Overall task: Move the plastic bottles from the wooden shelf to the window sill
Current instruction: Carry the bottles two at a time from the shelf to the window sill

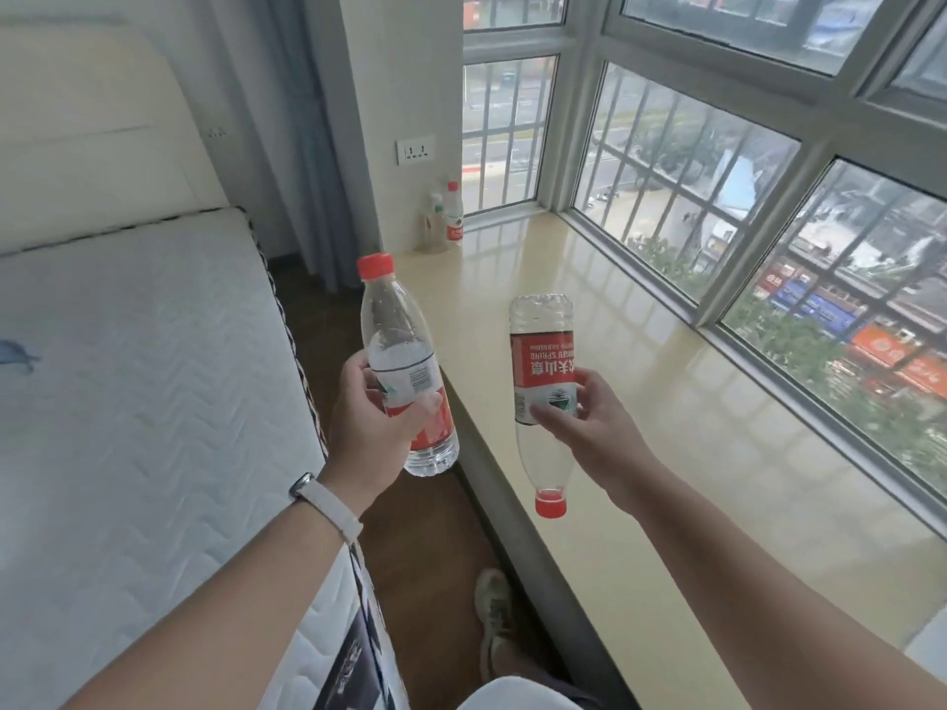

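Observation:
My left hand (pixel 370 421) grips a clear plastic bottle (pixel 392 340) with a red cap and red label, held upright beside the near edge of the window sill (pixel 640 381). My right hand (pixel 589 422) grips a second clear bottle (pixel 543 361) by its red label, turned upside down with its red cap pointing toward the floor, above the sill. Two more bottles stand upright at the sill's far left corner: one with a red cap (pixel 454 213) and a paler one (pixel 434 222) beside it. The wooden shelf is out of view.
A white mattress (pixel 133 381) lies to the left, with a narrow strip of dark wooden floor (pixel 410 525) between it and the sill. Barred windows (pixel 743 197) run along the sill's far side. A wall socket (pixel 415 151) sits above the far bottles. My shoe (pixel 494 612) is on the floor.

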